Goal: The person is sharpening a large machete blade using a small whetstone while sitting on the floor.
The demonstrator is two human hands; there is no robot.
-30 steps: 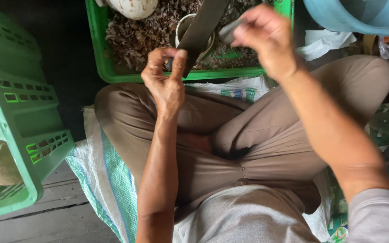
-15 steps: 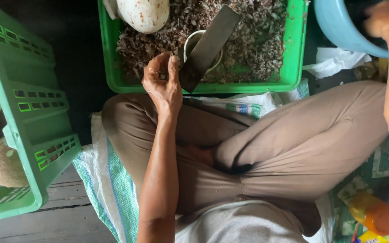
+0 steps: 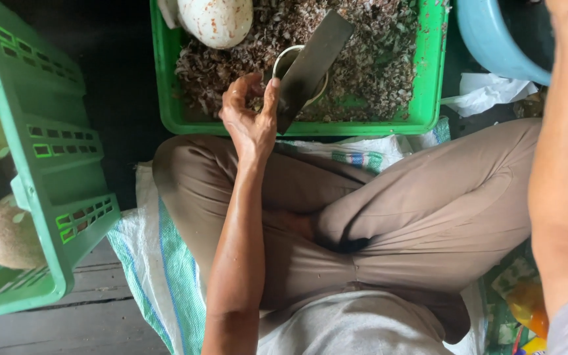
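Left hand (image 3: 252, 118): raised over the near rim of a green crate (image 3: 428, 98), fingers curled around the lower end of a flat dark blade (image 3: 310, 66). Thumb lies along the blade's edge. The blade slants up and to the right, its upper end over the middle of the crate.

Right hand: only the forearm (image 3: 563, 184) shows, along the right edge of the view, reaching up towards a blue basin (image 3: 494, 46). The hand itself is cut off at the top of the frame; cannot tell whether it is open or closed.

Behind the blade: a pale ring-shaped rim (image 3: 290, 56), partly hidden by it, lying on the crate's contents. The crate is filled with brown and grey husk scraps (image 3: 376, 59). A whitish rounded coconut (image 3: 218, 20) with reddish flecks sits at the crate's far left corner.

The person sits cross-legged in tan trousers (image 3: 396, 217) on a woven green-and-white sack (image 3: 159, 263), which lies on floor planks (image 3: 93, 315). The crate touches the knees.

At left: a second green crate (image 3: 34, 164), tilted, with a brownish rounded coconut (image 3: 4, 230) inside. White crumpled paper (image 3: 488, 89) lies below the basin.
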